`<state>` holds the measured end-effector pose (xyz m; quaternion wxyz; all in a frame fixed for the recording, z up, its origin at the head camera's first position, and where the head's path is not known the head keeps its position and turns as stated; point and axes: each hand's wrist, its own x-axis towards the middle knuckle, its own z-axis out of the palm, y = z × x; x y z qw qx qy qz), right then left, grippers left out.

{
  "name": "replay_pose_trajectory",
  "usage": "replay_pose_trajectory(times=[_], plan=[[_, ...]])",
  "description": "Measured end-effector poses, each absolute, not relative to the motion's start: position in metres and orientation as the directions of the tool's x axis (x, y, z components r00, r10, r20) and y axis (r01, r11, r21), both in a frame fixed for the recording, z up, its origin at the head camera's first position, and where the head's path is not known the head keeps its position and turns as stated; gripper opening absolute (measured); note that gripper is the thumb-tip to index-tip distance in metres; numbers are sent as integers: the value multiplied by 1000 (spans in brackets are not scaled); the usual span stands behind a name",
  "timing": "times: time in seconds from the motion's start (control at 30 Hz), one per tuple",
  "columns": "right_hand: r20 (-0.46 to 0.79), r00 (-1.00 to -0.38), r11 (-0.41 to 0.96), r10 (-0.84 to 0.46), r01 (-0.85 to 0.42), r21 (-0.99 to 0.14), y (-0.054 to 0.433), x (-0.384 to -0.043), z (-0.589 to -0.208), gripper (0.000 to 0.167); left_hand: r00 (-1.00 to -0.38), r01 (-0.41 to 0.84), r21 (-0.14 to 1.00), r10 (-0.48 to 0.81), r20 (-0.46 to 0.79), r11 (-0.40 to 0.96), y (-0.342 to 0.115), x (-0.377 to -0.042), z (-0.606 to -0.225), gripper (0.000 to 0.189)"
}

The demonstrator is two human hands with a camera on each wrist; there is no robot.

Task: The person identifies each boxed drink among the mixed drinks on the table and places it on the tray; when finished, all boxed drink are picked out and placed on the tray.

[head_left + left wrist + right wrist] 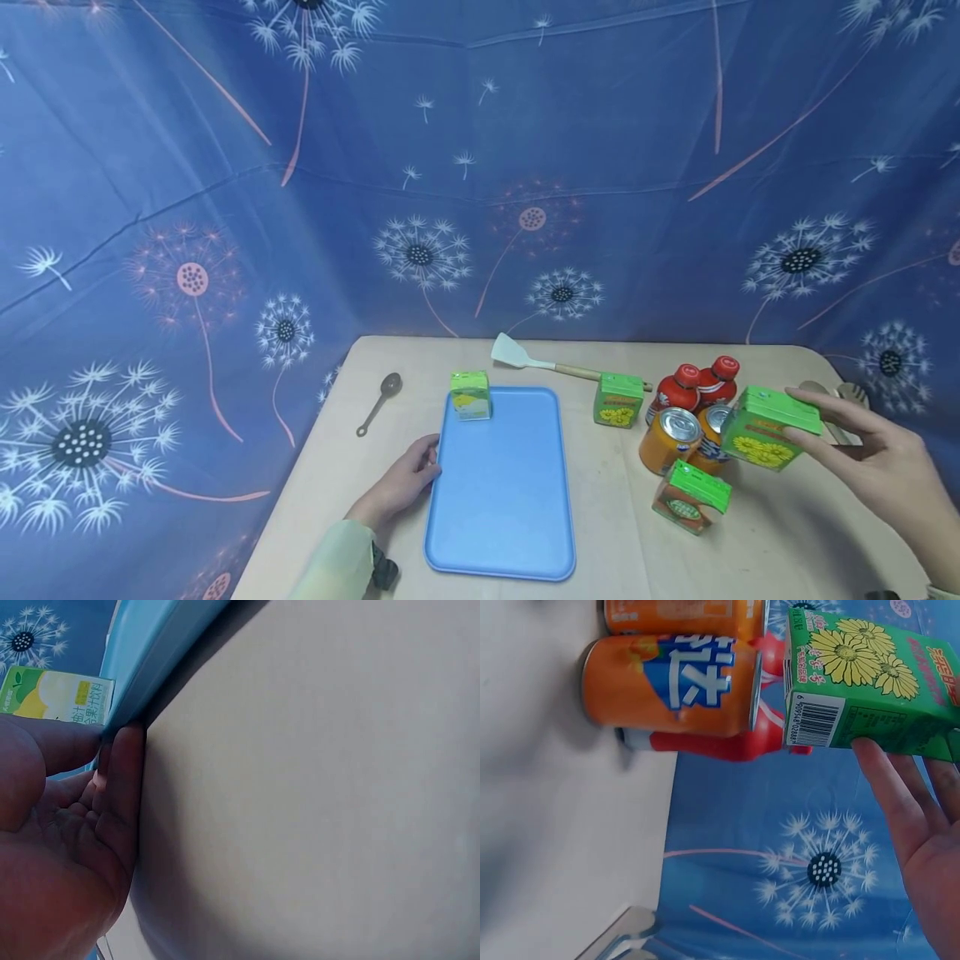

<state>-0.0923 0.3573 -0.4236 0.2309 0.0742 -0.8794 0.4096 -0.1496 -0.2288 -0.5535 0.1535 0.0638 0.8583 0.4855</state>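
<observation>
In the head view my right hand (877,454) holds a green drink carton (767,427) with yellow flowers, raised beside the orange soda cans. The right wrist view shows fingertips against the carton's (870,682) side, with one orange can (671,686) close by. My left hand (408,479) grips the left rim of a blue tray (502,492). Seen from the left wrist, thumb and finger pinch the tray's edge (161,649). A light green and yellow carton (471,396) stands on the tray's upper left corner.
Two red bottles (678,387) stand behind the cans (669,442). A green carton (618,400) and a brown-green carton (690,497) are nearby. A white spatula (513,353) lies behind the tray, a dark spoon (381,402) to its left. More utensils (832,400) lie partly hidden behind my right hand.
</observation>
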Motion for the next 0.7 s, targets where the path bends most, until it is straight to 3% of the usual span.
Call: replay_pose_trajectory(times=[0.7], plan=[[446,-894,550,-45,-395,-736,316,-117,-418,54,-939,-33,855,277,-203,517,-232,-153,-558,56]])
